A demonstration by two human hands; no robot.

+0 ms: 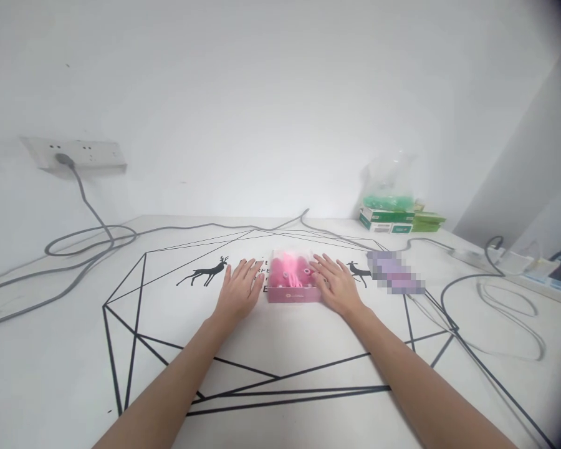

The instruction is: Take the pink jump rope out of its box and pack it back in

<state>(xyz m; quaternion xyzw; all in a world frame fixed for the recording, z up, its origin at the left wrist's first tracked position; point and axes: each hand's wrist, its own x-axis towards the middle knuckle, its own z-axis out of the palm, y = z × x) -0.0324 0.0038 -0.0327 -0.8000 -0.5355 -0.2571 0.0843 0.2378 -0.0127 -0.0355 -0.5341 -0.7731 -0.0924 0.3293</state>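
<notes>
Hands point(242, 288) point(337, 289) flat | pink box point(294, 287) between | right perhaps touching

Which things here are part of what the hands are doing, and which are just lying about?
Likely part of it:
- pink box, between the hands
- left hand, open beside it
- right hand, open at its other side

Likely just lying about:
- purple item, blurred
- green-and-white boxes
- clear bag on them
- grey cable

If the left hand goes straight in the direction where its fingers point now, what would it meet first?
The left hand would probably meet the grey cable first, where it runs across the table before the wall. Depth is hard to judge here.
</notes>
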